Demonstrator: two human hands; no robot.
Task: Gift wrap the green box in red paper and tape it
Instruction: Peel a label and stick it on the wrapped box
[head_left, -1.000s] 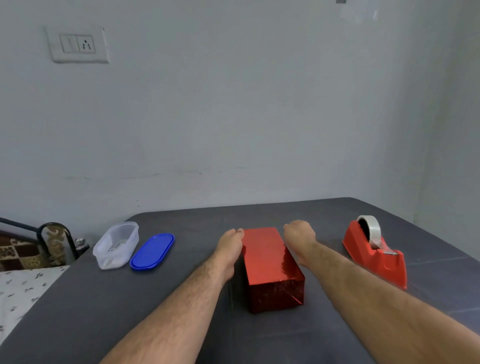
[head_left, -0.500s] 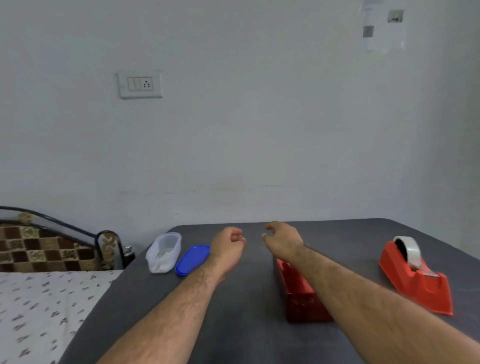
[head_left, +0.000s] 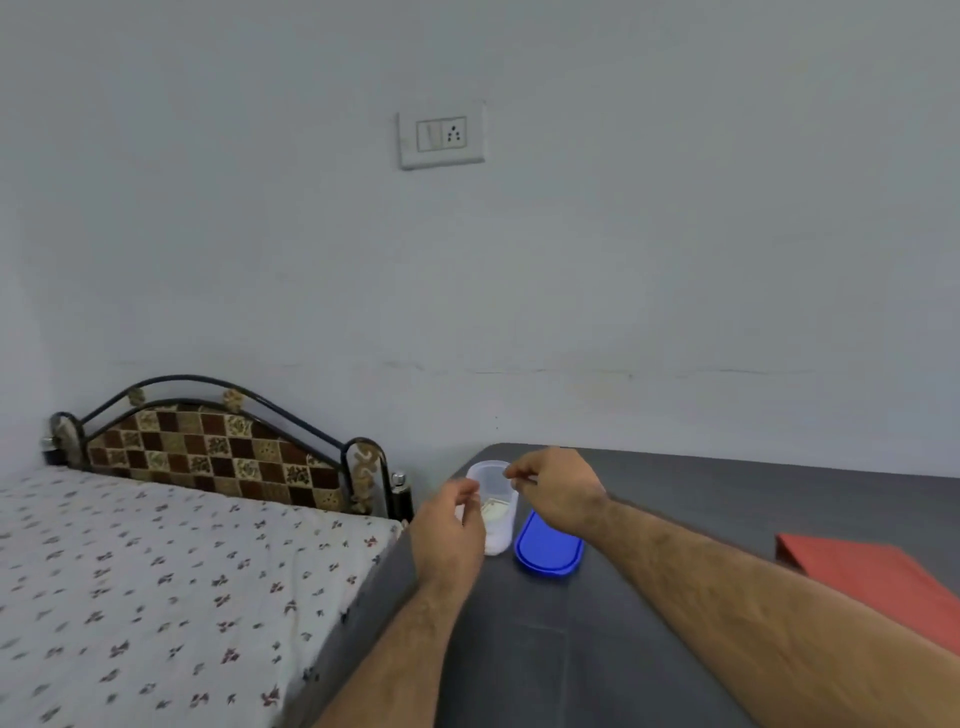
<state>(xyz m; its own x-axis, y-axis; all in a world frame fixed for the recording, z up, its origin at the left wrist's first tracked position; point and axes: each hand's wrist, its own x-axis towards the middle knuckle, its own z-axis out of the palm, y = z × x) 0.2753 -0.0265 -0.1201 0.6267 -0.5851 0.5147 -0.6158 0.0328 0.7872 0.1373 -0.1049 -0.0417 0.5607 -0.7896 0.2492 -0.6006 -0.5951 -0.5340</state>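
Observation:
The box wrapped in red paper (head_left: 878, 582) lies on the grey table (head_left: 727, 499) at the right edge of view, partly cut off and behind my right forearm. My left hand (head_left: 449, 525) is at the left side of a clear plastic container (head_left: 496, 501), fingers curled; blur hides whether it grips the wall. My right hand (head_left: 558, 491) hovers over the container's rim with loosely bent fingers, and I see nothing in them. No tape dispenser is in view.
A blue lid (head_left: 548, 545) lies flat just right of the container. A bed (head_left: 156, 587) with a patterned sheet and a checked headboard (head_left: 208, 457) adjoins the table's left edge. A dark bottle (head_left: 401, 493) stands between them.
My view has swung left, so the tape dispenser is out of frame and the red box sits at the right edge. Both hands have left the box and moved to the clear container.

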